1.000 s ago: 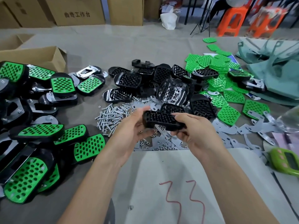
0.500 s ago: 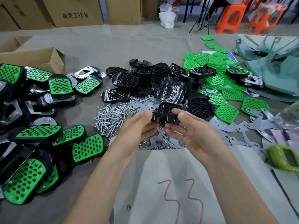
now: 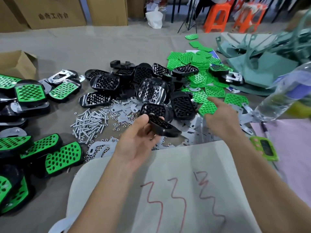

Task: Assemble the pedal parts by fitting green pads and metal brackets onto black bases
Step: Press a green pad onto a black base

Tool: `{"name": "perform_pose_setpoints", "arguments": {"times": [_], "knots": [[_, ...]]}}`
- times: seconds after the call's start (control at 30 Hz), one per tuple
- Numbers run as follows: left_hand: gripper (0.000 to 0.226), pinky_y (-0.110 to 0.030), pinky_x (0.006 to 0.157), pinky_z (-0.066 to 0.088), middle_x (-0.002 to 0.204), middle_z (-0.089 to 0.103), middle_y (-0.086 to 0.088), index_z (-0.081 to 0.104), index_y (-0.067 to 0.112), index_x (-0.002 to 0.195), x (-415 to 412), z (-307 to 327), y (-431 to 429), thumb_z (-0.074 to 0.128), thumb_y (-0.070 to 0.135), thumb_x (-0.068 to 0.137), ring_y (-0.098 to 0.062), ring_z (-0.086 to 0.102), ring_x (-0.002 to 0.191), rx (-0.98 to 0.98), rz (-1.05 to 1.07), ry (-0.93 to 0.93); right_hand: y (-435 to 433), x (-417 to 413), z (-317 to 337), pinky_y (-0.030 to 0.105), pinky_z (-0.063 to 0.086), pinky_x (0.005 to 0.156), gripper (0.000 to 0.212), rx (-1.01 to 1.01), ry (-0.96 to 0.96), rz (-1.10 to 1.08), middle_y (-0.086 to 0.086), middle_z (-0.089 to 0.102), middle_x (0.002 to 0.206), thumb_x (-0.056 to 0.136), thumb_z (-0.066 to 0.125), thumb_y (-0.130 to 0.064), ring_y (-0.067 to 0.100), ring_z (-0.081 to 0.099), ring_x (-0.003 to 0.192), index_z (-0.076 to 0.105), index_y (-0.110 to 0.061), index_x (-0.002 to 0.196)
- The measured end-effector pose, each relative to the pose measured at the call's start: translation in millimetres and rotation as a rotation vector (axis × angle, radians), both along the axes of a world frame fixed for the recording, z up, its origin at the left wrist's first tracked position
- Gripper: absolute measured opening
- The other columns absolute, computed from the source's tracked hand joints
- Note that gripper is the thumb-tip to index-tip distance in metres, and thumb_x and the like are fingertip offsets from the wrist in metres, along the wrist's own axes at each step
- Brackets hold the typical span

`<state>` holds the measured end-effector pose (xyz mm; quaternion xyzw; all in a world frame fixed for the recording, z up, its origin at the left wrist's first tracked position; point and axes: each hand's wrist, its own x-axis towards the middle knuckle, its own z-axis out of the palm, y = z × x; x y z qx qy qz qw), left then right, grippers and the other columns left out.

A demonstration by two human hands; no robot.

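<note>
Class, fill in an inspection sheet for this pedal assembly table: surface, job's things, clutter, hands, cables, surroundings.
Surface: grey cloth-covered table; a white sheet with red scribbles lies at the near edge.
Job's things: heap of black bases in the middle, loose green pads to its right, metal brackets and screws in front, finished pedals on the left.
Clutter: clear plastic bottle, green timer-like device, teal sheet pieces, open cardboard box.
Hands: left hand holds one black base; right hand, empty, reaches towards a green pad.
Cables: nothing seen.
Surroundings: cardboard cartons, orange stools and a white bag behind the table.
</note>
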<state>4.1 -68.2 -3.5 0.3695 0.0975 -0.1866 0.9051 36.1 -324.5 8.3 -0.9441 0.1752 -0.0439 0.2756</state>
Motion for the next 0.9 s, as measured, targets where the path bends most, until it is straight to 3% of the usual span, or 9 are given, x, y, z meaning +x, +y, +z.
{"name": "perform_pose_setpoints", "arguments": {"times": [0.03, 0.1, 0.3, 0.37, 0.43, 0.5, 0.63, 0.77, 0.9], "knots": [[0.052, -0.047, 0.101, 0.056, 0.116, 0.069, -0.021, 0.063, 0.002, 0.125, -0.5, 0.6, -3.1, 0.066, 0.031, 0.082, -0.034, 0.062, 0.115, -0.025, 0.0, 0.032, -3.2, 6.7, -1.5, 0.034, 0.045, 0.109, 0.069, -0.063, 0.095, 0.054, 0.019, 0.059, 0.14, 0.092, 0.068, -0.02, 0.025, 0.057, 0.128, 0.04, -0.019, 0.155], [0.069, -0.05, 0.094, 0.059, 0.127, 0.065, -0.027, 0.053, -0.003, 0.139, -1.6, 1.3, -6.9, 0.065, 0.036, 0.083, -0.038, 0.061, 0.12, -0.059, -0.016, 0.074, -3.7, 14.0, -6.2, 0.042, 0.042, 0.109, 0.07, -0.133, 0.181, 0.096, 0.018, 0.053, 0.147, 0.094, 0.067, -0.028, 0.036, 0.051, 0.133, 0.037, -0.018, 0.156], [0.066, -0.052, 0.103, 0.051, 0.136, 0.062, -0.025, 0.062, 0.003, 0.139, -0.2, -10.7, 5.9, 0.051, 0.05, 0.094, -0.034, 0.067, 0.113, -0.16, -0.155, 0.092, 4.1, 0.7, -20.4, 0.041, 0.049, 0.083, 0.037, -0.109, -0.05, 0.081, 0.019, 0.072, 0.113, 0.097, 0.06, -0.022, 0.039, 0.064, 0.098, 0.066, -0.024, 0.133], [0.063, -0.051, 0.1, 0.053, 0.134, 0.062, -0.024, 0.067, 0.007, 0.134, 3.1, -14.4, 7.5, 0.044, 0.053, 0.097, -0.033, 0.068, 0.107, -0.189, -0.179, 0.064, 7.6, -7.3, -19.2, 0.035, 0.039, 0.072, 0.03, -0.062, -0.216, 0.023, 0.014, 0.074, 0.098, 0.101, 0.053, -0.021, 0.032, 0.058, 0.084, 0.071, -0.023, 0.125], [0.063, -0.051, 0.1, 0.052, 0.135, 0.062, -0.024, 0.069, 0.009, 0.132, 6.0, -18.3, 7.3, 0.037, 0.054, 0.101, -0.032, 0.069, 0.107, -0.203, -0.18, 0.056, 13.4, -14.9, -11.6, 0.025, 0.027, 0.067, 0.029, 0.002, -0.392, -0.108, -0.003, 0.065, 0.076, 0.103, 0.05, -0.022, 0.016, 0.045, 0.07, 0.073, -0.023, 0.12], [0.064, -0.052, 0.1, 0.052, 0.139, 0.061, -0.024, 0.069, 0.009, 0.131, 7.2, -22.3, 6.2, 0.032, 0.054, 0.105, -0.032, 0.07, 0.109, -0.19, -0.174, 0.049, 21.3, -19.8, -3.7, 0.02, 0.028, 0.062, 0.027, 0.106, -0.531, -0.196, -0.016, 0.055, 0.067, 0.102, 0.052, -0.021, 0.011, 0.043, 0.06, 0.075, -0.021, 0.115], [0.058, -0.053, 0.094, 0.057, 0.138, 0.061, -0.028, 0.069, 0.007, 0.131, 9.4, -20.3, 0.4, 0.041, 0.048, 0.101, -0.034, 0.072, 0.109, -0.138, -0.16, 0.016, 52.3, -24.8, 0.5, 0.005, 0.036, 0.059, 0.021, 0.384, -0.672, -0.214, -0.018, 0.06, 0.067, 0.1, 0.057, -0.017, -0.006, 0.053, 0.06, 0.078, -0.02, 0.103], [0.06, -0.048, 0.089, 0.057, 0.135, 0.062, -0.028, 0.057, 0.004, 0.142, 12.0, -15.7, -2.9, 0.04, 0.046, 0.102, -0.034, 0.071, 0.103, -0.09, -0.168, -0.005, 86.9, -15.1, 0.2, 0.017, 0.048, 0.067, 0.037, 0.875, -0.677, -0.203, -0.021, 0.067, 0.065, 0.097, 0.057, -0.008, -0.005, 0.057, 0.066, 0.074, -0.029, 0.073], [0.052, -0.048, 0.091, 0.056, 0.127, 0.064, -0.029, 0.063, 0.005, 0.131, 16.7, -16.7, 2.3, 0.038, 0.041, 0.105, -0.034, 0.07, 0.099, -0.088, -0.154, -0.036, 101.3, -12.5, -4.0, 0.018, 0.05, 0.057, 0.038, 1.102, -0.624, -0.123, -0.016, 0.07, 0.067, 0.099, 0.055, -0.002, -0.002, 0.062, 0.062, 0.076, -0.024, 0.074]]}}
